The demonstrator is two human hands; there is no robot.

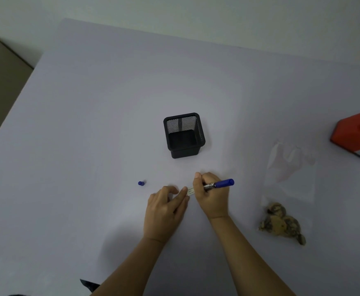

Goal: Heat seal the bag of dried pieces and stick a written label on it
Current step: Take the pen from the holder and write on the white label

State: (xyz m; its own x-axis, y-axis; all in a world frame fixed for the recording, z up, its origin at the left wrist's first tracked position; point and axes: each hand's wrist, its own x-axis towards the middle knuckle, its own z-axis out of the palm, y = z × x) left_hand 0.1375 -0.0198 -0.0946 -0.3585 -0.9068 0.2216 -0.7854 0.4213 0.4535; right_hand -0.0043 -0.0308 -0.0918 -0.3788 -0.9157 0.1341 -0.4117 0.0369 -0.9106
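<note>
step: writing the label [190,191] | right hand [212,197] grips marker [219,184], left hand [166,206] flat-fingered pins label, just before pen holder [184,135] | next, I'd say: stick label on bag [288,189], right of holder

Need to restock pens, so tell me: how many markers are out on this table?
1. The blue marker is gripped by the right hand, beside the label; a small blue cap lies further left. The mesh pen cup shows none inside.

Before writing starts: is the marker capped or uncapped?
Uncapped: the cap lies on the table left of the left hand; the right hand hides the marker tip.
</note>
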